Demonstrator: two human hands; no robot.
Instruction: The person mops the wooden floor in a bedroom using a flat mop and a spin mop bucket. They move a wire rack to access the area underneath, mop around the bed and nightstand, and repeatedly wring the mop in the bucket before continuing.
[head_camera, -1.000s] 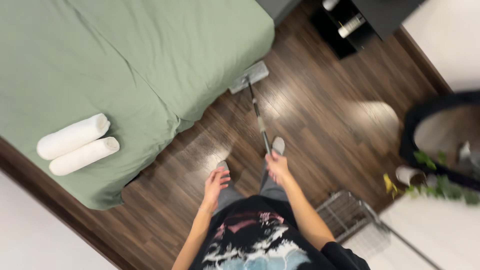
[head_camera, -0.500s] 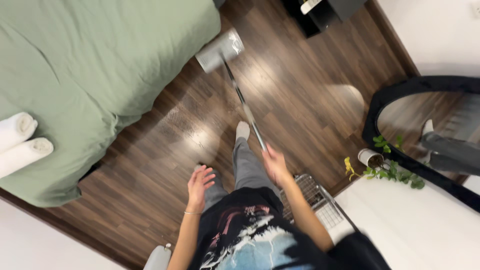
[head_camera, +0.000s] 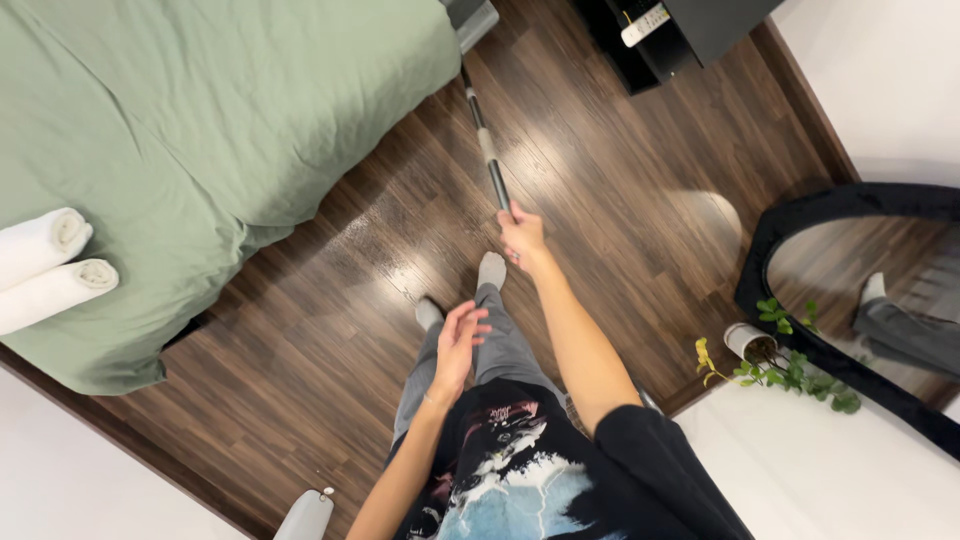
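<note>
The right hand (head_camera: 522, 235) is closed around the top of a mop handle (head_camera: 484, 142), arm stretched forward; the mop head (head_camera: 470, 18) sits far ahead at the corner of the green bed (head_camera: 220, 130). The left hand (head_camera: 455, 345) hangs free, fingers loosely open and holding nothing. A damp, streaky sheen marks the wooden floor (head_camera: 620, 170) beside the bed, so that strip looks mopped; the boards nearer the mirror (head_camera: 860, 270) and potted plant (head_camera: 770, 350) look dry.

Probably a bedroom: green-sheeted bed (head_camera: 200, 130).
</note>
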